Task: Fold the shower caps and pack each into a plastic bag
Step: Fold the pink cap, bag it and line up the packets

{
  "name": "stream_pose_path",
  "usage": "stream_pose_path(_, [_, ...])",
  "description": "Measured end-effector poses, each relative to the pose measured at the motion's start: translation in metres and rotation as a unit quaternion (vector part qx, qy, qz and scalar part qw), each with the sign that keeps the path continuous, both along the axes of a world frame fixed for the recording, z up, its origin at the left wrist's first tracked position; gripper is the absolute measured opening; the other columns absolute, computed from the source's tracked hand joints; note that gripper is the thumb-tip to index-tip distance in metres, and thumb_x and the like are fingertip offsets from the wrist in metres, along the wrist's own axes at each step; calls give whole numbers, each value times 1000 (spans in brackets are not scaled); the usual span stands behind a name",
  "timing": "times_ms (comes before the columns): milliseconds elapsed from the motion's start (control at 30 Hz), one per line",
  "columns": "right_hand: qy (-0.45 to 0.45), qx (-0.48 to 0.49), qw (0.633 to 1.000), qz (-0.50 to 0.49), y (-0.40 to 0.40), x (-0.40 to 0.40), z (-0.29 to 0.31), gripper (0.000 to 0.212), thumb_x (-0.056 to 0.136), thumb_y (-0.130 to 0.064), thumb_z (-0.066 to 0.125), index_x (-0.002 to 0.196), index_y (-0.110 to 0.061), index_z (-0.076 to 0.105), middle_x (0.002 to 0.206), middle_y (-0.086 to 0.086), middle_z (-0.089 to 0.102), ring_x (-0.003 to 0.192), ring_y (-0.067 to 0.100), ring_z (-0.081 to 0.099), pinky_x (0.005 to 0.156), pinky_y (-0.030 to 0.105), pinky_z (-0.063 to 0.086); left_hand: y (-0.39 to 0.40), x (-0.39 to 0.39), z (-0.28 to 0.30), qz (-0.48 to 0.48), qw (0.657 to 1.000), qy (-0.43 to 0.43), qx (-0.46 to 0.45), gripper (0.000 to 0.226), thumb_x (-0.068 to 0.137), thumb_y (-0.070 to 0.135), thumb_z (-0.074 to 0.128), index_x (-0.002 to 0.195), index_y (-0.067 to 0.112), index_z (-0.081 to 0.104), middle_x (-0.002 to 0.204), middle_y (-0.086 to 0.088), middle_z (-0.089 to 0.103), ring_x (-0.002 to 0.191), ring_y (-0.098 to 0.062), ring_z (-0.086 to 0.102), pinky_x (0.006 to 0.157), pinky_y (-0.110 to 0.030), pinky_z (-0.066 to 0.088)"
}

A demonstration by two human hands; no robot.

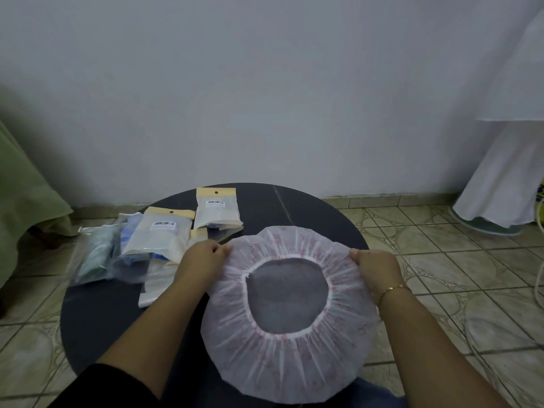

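A white shower cap [282,357] with faint pink print is stretched wide over the round dark table [97,319], its elastic opening facing up. My left hand [203,260] pinches the cap's left rim. At the right rim, my right hand [376,267], with a gold bracelet on its wrist, grips the cap. Left of the cap lie plastic bags: one with a yellow header and barcode [160,234], another like it farther back [216,209], and a flat clear one [156,284] under my left forearm.
More clear bags holding blue and green items [100,257] hang over the table's left edge. A green cloth-covered seat [20,201] stands at far left, white fabric [506,172] at far right. Tiled floor surrounds the table, and a wall rises behind it.
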State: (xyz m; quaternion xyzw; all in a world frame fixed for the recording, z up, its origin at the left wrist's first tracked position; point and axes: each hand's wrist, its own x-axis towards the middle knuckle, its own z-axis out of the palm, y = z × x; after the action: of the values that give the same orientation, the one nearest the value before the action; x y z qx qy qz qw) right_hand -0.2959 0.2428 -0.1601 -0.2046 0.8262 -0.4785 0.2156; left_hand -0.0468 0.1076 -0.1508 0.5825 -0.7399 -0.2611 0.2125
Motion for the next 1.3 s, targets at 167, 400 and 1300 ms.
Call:
stream_pose_path(167, [-1,-4,1000,-11,2,7,3,29,96,-15,47,117,-1,63,119,18,63,114,32,56,93,31,43,3,-2,1,7,1000,-7,-10,36,97,41,44,82,11,59,71,-2,56,66,-15,51,60,-29,36])
stream_pose_path(400, [116,172,978,19,15,5,15,32,99,-11,39,129,-9,50,130,6,55,119,18,54,92,23,44,13,-2,12,-6,1000,13,-3,50,97,52,34,84,13,62,82,-3,61,76,-19,54,65,-28,36])
stream_pose_path(1300, [58,-16,957,283,-42,31,17,56,94,-37,52,143,-13,37,143,4,45,130,20,42,98,27,34,13,-24,9,-229,964,-79,-108,49,86,33,25,124,39,53,114,11,55,111,-9,46,93,-37,19])
